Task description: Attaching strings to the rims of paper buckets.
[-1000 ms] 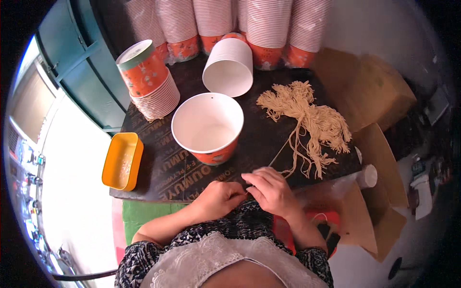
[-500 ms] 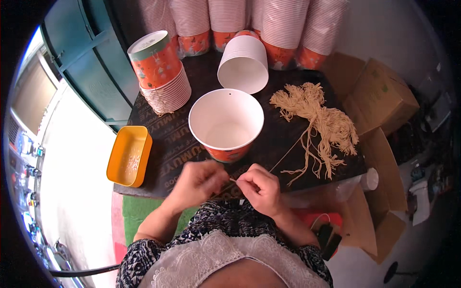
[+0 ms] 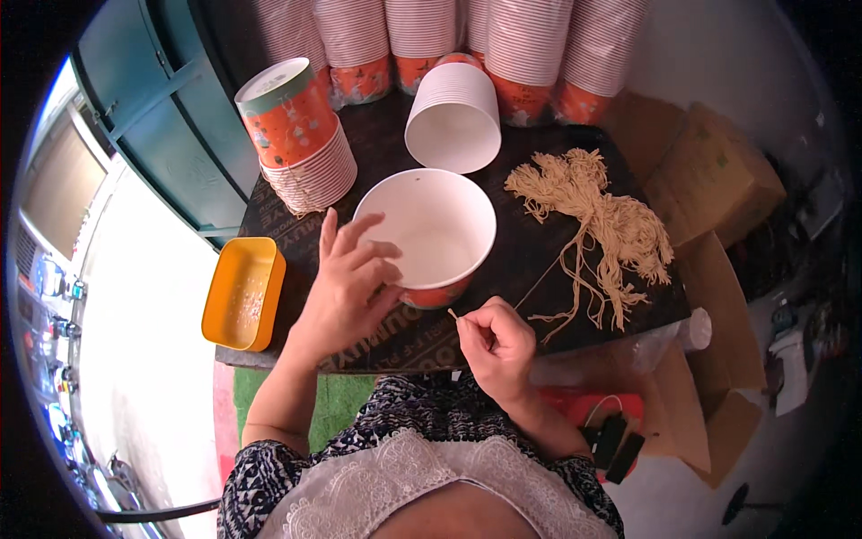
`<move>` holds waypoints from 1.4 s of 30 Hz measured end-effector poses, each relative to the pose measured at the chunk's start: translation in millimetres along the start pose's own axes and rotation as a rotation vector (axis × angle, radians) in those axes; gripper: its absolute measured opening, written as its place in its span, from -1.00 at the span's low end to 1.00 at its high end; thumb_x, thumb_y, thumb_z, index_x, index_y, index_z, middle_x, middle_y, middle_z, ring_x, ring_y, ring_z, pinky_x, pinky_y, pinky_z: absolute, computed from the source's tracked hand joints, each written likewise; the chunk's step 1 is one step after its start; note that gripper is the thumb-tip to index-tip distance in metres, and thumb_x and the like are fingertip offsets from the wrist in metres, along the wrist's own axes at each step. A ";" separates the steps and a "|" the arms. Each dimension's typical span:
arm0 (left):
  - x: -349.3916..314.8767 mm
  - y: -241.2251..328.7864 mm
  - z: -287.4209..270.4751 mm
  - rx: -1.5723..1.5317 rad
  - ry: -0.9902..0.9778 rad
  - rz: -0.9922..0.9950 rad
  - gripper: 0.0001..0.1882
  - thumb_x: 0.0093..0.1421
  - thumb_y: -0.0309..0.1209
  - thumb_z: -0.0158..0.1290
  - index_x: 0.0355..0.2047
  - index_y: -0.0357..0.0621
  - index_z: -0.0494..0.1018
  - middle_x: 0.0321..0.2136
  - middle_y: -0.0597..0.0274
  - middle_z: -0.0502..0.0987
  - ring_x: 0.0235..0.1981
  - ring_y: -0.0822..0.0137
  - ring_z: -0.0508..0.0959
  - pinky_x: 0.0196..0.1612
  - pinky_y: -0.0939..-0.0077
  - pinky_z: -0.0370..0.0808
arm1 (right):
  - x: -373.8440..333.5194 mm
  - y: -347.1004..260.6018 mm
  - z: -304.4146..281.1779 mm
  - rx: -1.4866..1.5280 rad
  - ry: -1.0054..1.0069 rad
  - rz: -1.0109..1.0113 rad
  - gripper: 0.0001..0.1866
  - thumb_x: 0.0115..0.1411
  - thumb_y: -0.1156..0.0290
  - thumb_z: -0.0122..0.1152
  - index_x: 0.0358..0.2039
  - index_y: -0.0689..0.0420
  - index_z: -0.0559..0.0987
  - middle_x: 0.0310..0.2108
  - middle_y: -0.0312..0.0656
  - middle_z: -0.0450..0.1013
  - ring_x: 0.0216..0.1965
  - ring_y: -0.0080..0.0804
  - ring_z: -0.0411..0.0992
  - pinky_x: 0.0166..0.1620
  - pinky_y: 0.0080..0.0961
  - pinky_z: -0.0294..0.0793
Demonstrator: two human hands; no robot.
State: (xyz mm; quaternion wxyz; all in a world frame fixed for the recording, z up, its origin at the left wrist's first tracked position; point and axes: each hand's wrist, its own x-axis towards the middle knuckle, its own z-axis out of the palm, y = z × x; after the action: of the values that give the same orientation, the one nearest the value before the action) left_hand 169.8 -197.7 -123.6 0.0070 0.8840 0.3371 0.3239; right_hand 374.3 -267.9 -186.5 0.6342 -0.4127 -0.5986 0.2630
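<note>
A large paper bucket (image 3: 440, 220), white inside and orange outside, stands upright on the dark table with a small hole near its far rim. My left hand (image 3: 350, 283) is at the bucket's near left side, fingers spread and nothing in them; whether it touches the rim I cannot tell. Just right of the bucket's base, my right hand (image 3: 496, 346) pinches a beige cord (image 3: 453, 313), its short tip poking out past the thumb and finger. From that hand the cord runs back to a loose bundle of beige cords (image 3: 597, 216) on the right of the table.
A yellow tub (image 3: 242, 292) sits at the table's left edge. Behind it is an upside-down bucket stack (image 3: 301, 135) with cords hanging from it. Another nested stack (image 3: 453, 117) lies on its side. Tall bagged stacks (image 3: 525, 54) line the back; cardboard boxes (image 3: 709, 180) stand right.
My left hand has let go of the cord end, moved up and left to the bucket and spread its fingers. The right hand has shifted slightly right, still pinching the cord. The bucket has turned slightly.
</note>
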 end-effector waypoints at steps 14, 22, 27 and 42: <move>3.8 45.1 -3.5 -0.150 0.024 -0.101 -0.79 -0.02 -0.46 0.28 -0.38 -0.15 0.49 -0.40 0.24 0.56 -0.16 0.20 0.58 0.33 -0.17 -0.02 | 5.0 -0.8 -12.7 -0.055 0.072 0.006 -0.80 0.02 0.73 0.22 -0.58 0.22 0.39 -0.62 -0.38 0.20 -0.62 -0.72 0.13 -0.57 -0.67 0.07; 5.7 32.0 -17.5 -0.137 0.050 -0.161 -0.86 0.01 -0.53 0.23 -0.40 -0.14 0.50 -0.41 0.22 0.56 -0.17 0.20 0.58 0.33 -0.13 0.02 | 9.6 3.2 -10.9 -0.055 0.071 -0.008 -0.80 0.03 0.72 0.23 -0.57 0.22 0.39 -0.62 -0.38 0.21 -0.63 -0.73 0.14 -0.57 -0.68 0.07; 12.2 29.0 -19.6 -0.124 0.026 -0.146 -0.89 0.05 -0.51 0.21 -0.40 -0.13 0.50 -0.41 0.23 0.56 -0.18 0.20 0.58 0.32 -0.13 0.03 | 10.1 4.8 -9.8 -0.046 0.056 0.021 -0.80 0.03 0.72 0.23 -0.57 0.22 0.40 -0.61 -0.39 0.22 -0.62 -0.74 0.14 -0.58 -0.68 0.07; 55.5 13.3 -4.9 -0.381 -0.488 0.038 -0.64 0.11 -0.55 0.09 -0.05 -0.25 0.47 -0.11 -0.01 0.52 0.01 -0.03 0.45 0.12 0.19 0.33 | 15.0 8.2 -9.0 -0.096 0.009 -0.003 -0.82 0.05 0.69 0.26 -0.52 0.22 0.41 -0.58 -0.30 0.29 -0.63 -0.66 0.25 -0.57 -0.62 0.21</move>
State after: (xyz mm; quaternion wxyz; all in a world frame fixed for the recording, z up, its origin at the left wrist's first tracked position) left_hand 206.1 -175.6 -85.1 0.2473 0.9245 0.2422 0.1597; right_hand 386.5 -253.2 -184.7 0.6168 -0.4427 -0.6084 0.2311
